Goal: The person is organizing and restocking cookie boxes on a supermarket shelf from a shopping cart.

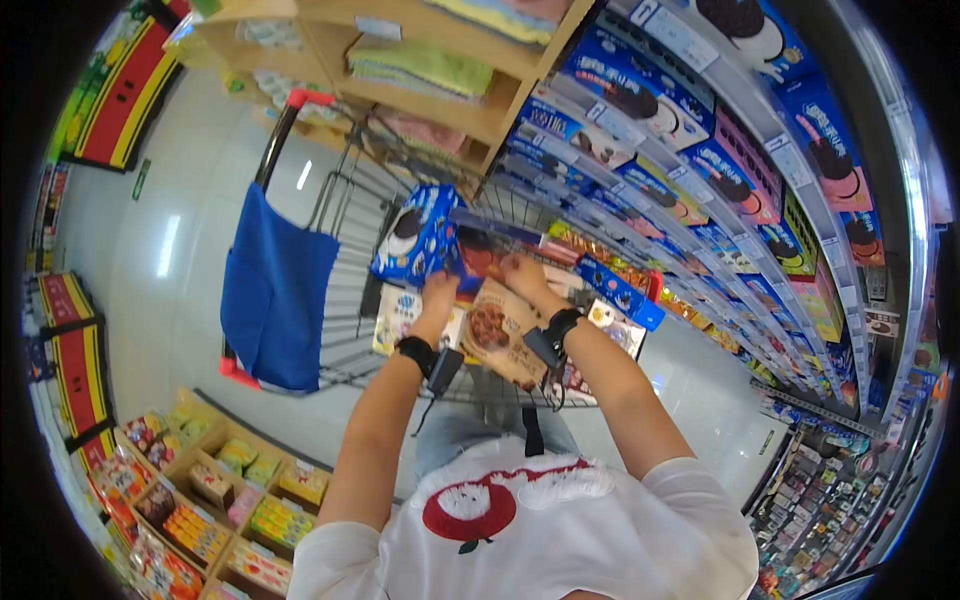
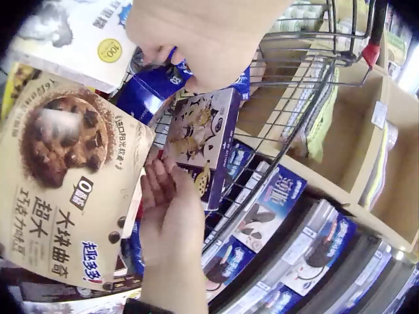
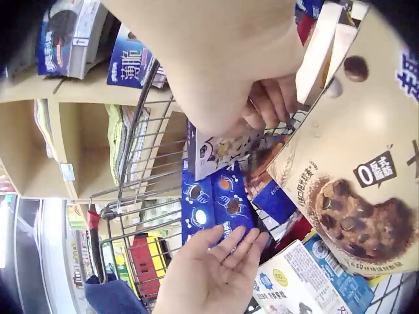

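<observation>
Both hands are inside a wire shopping cart. My left hand (image 1: 438,295) is at the lower edge of a large blue cookie pack (image 1: 408,240). In the right wrist view the left fingers (image 3: 241,243) are nearly straight, touching that pack. My right hand (image 1: 522,277) is beside a purple snack box (image 2: 204,131), its fingers (image 2: 157,180) loosely bent at the box's edge. Below the hands leans a tan chocolate-chip cookie bag (image 1: 500,335). A white carton (image 3: 294,278) lies next to the left hand. The right thumb is partly hidden.
Cart wires (image 1: 345,200) surround the goods, and a blue cloth (image 1: 275,290) hangs over one end. Shelves of blue cookie boxes (image 1: 640,95) rise close on the right. Wooden shelves with folded towels (image 1: 420,68) stand ahead; snack bins (image 1: 230,500) line the lower left.
</observation>
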Motion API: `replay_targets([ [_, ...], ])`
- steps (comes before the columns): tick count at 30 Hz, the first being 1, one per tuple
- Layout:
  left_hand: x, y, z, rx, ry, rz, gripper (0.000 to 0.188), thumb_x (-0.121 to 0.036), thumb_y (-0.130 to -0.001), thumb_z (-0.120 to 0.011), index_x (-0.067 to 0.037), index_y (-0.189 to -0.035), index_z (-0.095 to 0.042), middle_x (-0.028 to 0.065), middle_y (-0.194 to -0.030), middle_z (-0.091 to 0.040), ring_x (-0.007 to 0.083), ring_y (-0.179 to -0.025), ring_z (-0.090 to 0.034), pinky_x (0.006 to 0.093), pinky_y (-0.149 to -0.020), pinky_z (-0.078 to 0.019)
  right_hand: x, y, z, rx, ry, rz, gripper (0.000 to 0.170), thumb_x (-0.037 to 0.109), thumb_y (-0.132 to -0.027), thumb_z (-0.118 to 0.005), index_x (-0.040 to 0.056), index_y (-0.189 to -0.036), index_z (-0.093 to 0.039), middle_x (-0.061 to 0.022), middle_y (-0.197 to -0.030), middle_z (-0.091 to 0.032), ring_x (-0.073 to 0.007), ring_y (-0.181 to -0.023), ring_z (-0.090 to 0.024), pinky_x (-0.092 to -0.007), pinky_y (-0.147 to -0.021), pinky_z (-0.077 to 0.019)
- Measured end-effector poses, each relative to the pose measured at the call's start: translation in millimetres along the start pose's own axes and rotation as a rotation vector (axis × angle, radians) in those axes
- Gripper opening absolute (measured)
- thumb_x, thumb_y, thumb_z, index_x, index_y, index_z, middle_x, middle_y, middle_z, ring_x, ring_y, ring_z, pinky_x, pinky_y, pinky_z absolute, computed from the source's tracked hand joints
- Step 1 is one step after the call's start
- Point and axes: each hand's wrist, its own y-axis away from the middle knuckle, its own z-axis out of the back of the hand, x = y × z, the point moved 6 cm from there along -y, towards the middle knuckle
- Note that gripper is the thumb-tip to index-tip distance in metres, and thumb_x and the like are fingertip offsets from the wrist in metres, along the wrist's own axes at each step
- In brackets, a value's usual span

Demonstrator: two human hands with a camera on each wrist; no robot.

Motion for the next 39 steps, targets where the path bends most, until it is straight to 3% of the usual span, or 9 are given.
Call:
replay_targets([
  [7, 84.4, -71.5, -32.6, 0.157, 0.125, 0.237, 0.044, -0.028, -0.068, -0.070, 0.005, -0.097, -0.060, 0.0141, -0.094, -0.064, 0.0239, -0.087, -0.060, 0.0339, -0.077, -0.0448, -16.0, -23.8, -58.4, 0.154, 0.103, -0.195, 0.063, 0.051, -0.081, -0.048, 0.0000, -0.118, -0.048, -0.0276, -0.101, -0.060, -0.0414, -0.094, -0.058, -0.0462, -0.079, -0.0474],
  [8, 76.5, -69.4, -35.2, 0.149, 0.051, 0.199, 0.020, -0.019, -0.075, -0.063, 0.000, -0.083, -0.063, 0.0075, -0.079, -0.064, 0.0183, -0.068, -0.061, 0.0312, -0.065, -0.0490, -13.9, -23.1, -54.1, 0.145, 0.080, -0.320, 0.069, 0.052, -0.081, -0.049, -0.0039, -0.121, -0.043, -0.0293, -0.103, -0.058, -0.0425, -0.095, -0.058, -0.0457, -0.080, -0.0472],
  [10, 33.3, -48.3, -31.8, 0.139, -0.046, 0.127, 0.038, -0.029, -0.075, -0.066, 0.005, -0.092, -0.064, 0.0097, -0.086, -0.064, 0.0204, -0.079, -0.061, 0.0311, -0.069, -0.0484, -8.0, -23.8, -46.2, 0.185, 0.034, -0.320, 0.073, 0.055, -0.080, -0.049, -0.0065, -0.120, -0.043, -0.0307, -0.107, -0.057, -0.0423, -0.100, -0.056, -0.0436, -0.084, -0.0461],
  [11, 36.6, -53.1, -28.7, 0.117, -0.372, 0.206, 0.066, -0.049, -0.071, -0.066, 0.010, -0.101, -0.059, 0.0271, -0.101, -0.061, 0.0367, -0.100, -0.058, 0.0384, -0.086, -0.0445, -6.0, -25.5, -44.3, 0.229, 0.017, -0.304, 0.074, 0.056, -0.080, -0.050, -0.0067, -0.119, -0.044, -0.0305, -0.108, -0.056, -0.0419, -0.101, -0.055, -0.0429, -0.085, -0.0457],
  [15, 72.4, -70.8, -34.6, 0.041, -0.347, 0.194, 0.071, -0.054, -0.071, -0.065, 0.011, -0.101, -0.058, 0.0289, -0.100, -0.061, 0.0383, -0.097, -0.059, 0.0412, -0.083, -0.0475, -22.6, -41.5, -57.8, 0.277, -0.322, -0.259, 0.055, 0.042, -0.080, -0.059, -0.0049, -0.109, -0.056, -0.0189, -0.102, -0.062, -0.0241, -0.088, -0.060, -0.0327, -0.074, -0.0469],
  [17, 31.7, -40.6, -36.4, 0.178, -0.008, 0.337, 0.046, -0.041, -0.073, -0.069, 0.003, -0.084, -0.063, 0.0143, -0.081, -0.061, 0.0236, -0.069, -0.062, 0.0344, -0.049, -0.0522, -44.6, -49.6, -74.4, 0.227, -0.416, -0.235, 0.050, 0.037, -0.081, -0.061, -0.0043, -0.107, -0.058, -0.0152, -0.097, -0.063, -0.0185, -0.082, -0.058, -0.0301, -0.070, -0.0462],
  [19, 8.8, -30.8, -32.4, 0.187, 0.006, 0.455, 0.047, -0.039, -0.077, -0.065, -0.002, -0.104, -0.052, 0.0140, -0.098, -0.057, 0.0275, -0.081, -0.060, 0.0393, -0.069, -0.0530, -14.7, -26.6, -43.0, 0.309, -0.454, -0.371, 0.045, 0.033, -0.080, -0.060, -0.0056, -0.103, -0.060, -0.0153, -0.095, -0.063, -0.0183, -0.078, -0.057, -0.0314, -0.066, -0.0449],
  [26, -30.1, -15.9, -32.2, 0.427, 0.376, 0.561, 0.029, -0.039, -0.079, -0.058, -0.016, -0.097, -0.056, 0.0043, -0.090, -0.058, 0.0219, -0.084, -0.056, 0.0356, -0.076, -0.0484, 11.0, -3.0, 7.7, -0.030, -0.477, -0.512, 0.037, 0.029, -0.078, -0.058, -0.0056, -0.090, -0.063, -0.0209, -0.084, -0.062, -0.0288, -0.075, -0.061, -0.0383, -0.064, -0.0471],
  [39, -125.4, 138.0, -40.6, 0.241, 0.896, 0.517, 0.030, -0.027, -0.080, -0.064, -0.008, -0.101, -0.057, 0.0061, -0.097, -0.061, 0.0212, -0.090, -0.058, 0.0375, -0.080, -0.0493, 62.7, 46.6, 68.3, 0.183, -0.781, -0.099, 0.031, 0.031, -0.076, -0.060, 0.0001, -0.079, -0.059, -0.0085, -0.068, -0.058, -0.0184, -0.062, -0.060, -0.0381, -0.051, -0.0491],
])
